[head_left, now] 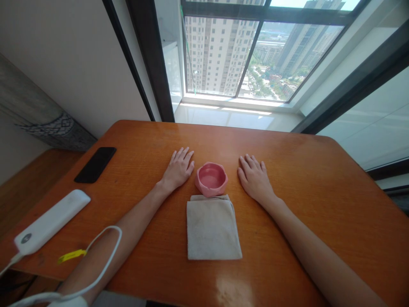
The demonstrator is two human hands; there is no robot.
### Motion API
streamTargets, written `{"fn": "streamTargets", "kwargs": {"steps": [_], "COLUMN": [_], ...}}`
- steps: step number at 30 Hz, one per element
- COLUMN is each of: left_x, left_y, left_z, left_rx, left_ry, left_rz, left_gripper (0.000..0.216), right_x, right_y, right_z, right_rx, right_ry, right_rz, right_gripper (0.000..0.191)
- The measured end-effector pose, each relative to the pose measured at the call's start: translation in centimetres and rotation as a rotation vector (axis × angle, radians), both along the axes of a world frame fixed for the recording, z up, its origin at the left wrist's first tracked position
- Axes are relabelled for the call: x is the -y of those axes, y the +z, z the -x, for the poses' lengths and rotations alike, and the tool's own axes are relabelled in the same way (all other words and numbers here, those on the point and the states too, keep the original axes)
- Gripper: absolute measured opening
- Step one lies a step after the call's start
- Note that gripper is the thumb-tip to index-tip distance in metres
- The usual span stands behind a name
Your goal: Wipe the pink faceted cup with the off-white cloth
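A pink faceted bowl (211,178) stands in the middle of the wooden table. Just in front of it, on my side, lies a folded grey-white cloth (213,230), its far edge meeting the bowl's base. My left hand (178,168) rests palm down to the left of the bowl, fingers stretched out and a small gap from it. To the bowl's right, my right hand (254,177) also lies flat on the tabletop, fingers slightly spread. Neither hand holds anything.
A black phone (96,165) and a long white device with a cord (53,221) lie on the table's left side. A white cable with a yellow tag (73,256) crosses my left forearm. Beyond the table's far edge (243,127) is a window (220,55).
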State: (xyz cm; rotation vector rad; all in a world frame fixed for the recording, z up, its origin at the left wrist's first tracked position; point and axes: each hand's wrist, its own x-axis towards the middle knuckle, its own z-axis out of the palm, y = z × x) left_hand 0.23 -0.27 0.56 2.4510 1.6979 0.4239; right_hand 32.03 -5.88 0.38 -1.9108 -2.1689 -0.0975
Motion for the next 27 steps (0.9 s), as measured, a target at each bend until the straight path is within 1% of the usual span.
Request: {"fn": "streamTargets", "kwargs": {"steps": [2,4,6,8,10,11,13,15,17,21,23,25,27], "left_x": [0.0,0.0,0.0,0.0,-0.1,-0.1,-0.1,-0.1,0.0,-0.1,-0.1,-0.1,-0.1], "left_y": [0.0,-0.1,-0.2,-0.3,-0.4,-0.5,-0.5,-0.4,-0.4,-0.4,-0.4,-0.5,-0.5], "left_z": [0.0,0.0,0.1,0.1,0.1,0.1,0.1,0.1,0.1,0.1,0.1,0.2,0.2], "left_rx": [-0.001,-0.003,-0.004,-0.001,0.002,0.004,0.005,0.004,0.003,0.006,0.009,0.009,0.007], "left_ry": [0.002,0.002,0.001,0.0,-0.002,-0.001,0.0,-0.001,-0.004,-0.007,-0.007,-0.007,-0.005], "left_rz": [-0.002,-0.002,-0.005,-0.01,-0.012,-0.014,-0.013,-0.008,-0.004,-0.014,-0.017,-0.018,-0.017], "left_gripper": [0.058,0.058,0.057,0.057,0.057,0.057,0.058,0.058,0.058,0.058,0.057,0.057,0.058], "right_x": [0.4,1.2,2.4,3.9,5.5,6.2,7.3,7.9,8.0,7.8,7.9,8.0,8.2], "right_y": [0.5,1.5,3.1,5.0,6.9,7.7,8.9,9.5,9.6,9.3,9.3,9.8,10.6], "right_z": [0.1,0.1,0.3,0.9,2.1,2.8,4.4,5.6,6.3,6.7,6.9,7.1,7.2], "right_rx": [0.034,0.081,0.11,0.104,0.104,0.127,0.202,0.254,0.252,0.141,0.087,0.003,-0.152], "right_ry": [0.009,0.036,0.102,0.234,0.377,0.401,0.373,0.319,0.305,0.404,0.429,0.466,0.52], "right_rz": [0.04,0.119,0.202,0.271,0.334,0.359,0.394,0.423,0.449,0.583,0.635,0.673,0.772], "right_gripper": [0.061,0.062,0.06,0.052,0.051,0.051,0.045,0.037,0.031,0.025,0.022,0.017,0.015]}}
